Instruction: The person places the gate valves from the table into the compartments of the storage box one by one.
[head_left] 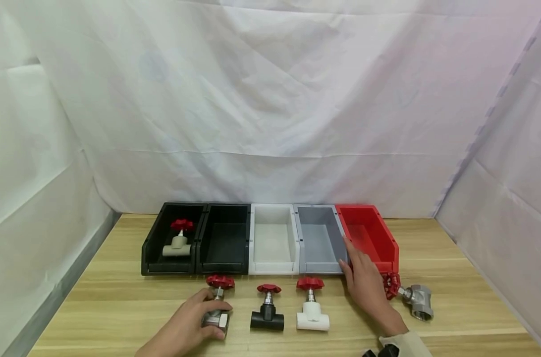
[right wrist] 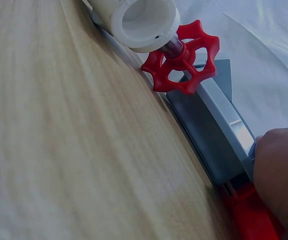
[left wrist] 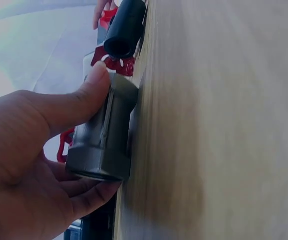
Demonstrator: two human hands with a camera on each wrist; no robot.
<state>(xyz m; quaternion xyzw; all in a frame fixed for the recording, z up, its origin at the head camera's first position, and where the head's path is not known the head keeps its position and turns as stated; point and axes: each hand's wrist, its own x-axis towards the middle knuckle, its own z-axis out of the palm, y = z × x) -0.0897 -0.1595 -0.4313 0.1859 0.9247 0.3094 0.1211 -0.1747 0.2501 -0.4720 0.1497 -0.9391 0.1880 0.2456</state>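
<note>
On the left, my left hand [head_left: 194, 317] grips the body of a metal valve [head_left: 216, 320] with a red handwheel. In the left wrist view the thumb lies along one side of the metal body and the fingers curl under its end. My right hand [head_left: 364, 282] reaches over the shared edge of the grey bin [head_left: 320, 267] and the red bin [head_left: 388, 267], its index finger extended along the grey bin's side wall and the thumb at its front corner. A black valve [head_left: 267, 317] and a white valve [head_left: 312, 317] stand between the hands, handwheels toward the bins.
Another metal valve [head_left: 419, 300] lies right of the right hand, its red handwheel beside the wrist. A beige valve [head_left: 179, 243] sits in the leftmost black bin [head_left: 168, 269]. A second black bin [head_left: 223, 267] and a white bin [head_left: 274, 268] complete the row before white cloth [head_left: 270, 124].
</note>
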